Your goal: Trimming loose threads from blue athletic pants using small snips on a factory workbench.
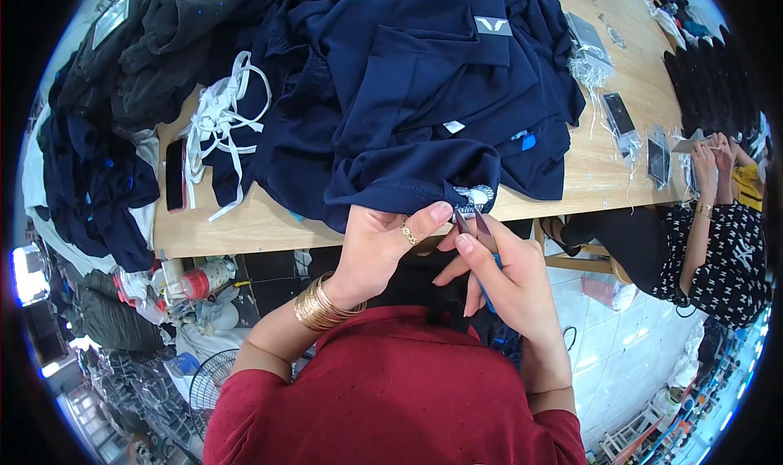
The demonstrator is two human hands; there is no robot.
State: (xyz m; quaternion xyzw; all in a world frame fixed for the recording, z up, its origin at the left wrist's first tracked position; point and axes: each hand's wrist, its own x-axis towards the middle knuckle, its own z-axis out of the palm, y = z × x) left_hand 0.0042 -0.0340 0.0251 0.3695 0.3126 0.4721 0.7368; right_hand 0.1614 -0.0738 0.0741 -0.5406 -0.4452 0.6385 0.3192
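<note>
A navy blue garment [408,171] hangs over the table's front edge, its hem turned up so a pale patch with white stitching [475,196] shows. My left hand [383,245] grips the hem, thumb on top and fingers hidden beneath the cloth. In my right hand [510,273] is a pair of small thread snips [479,230] with dark pointed blades and a blue part near the palm. The blades stand apart, their tips right at the pale patch, close to my left thumb. Whether they touch a thread is too small to tell.
More navy garments [424,57] are heaped on the wooden table [245,232]. White cords [224,114] and a phone [176,175] lie at left, beside dark clothes [98,163]. Tags with strings [589,53] lie at right, where another person [708,245] sits. A fan [214,383] stands lower left.
</note>
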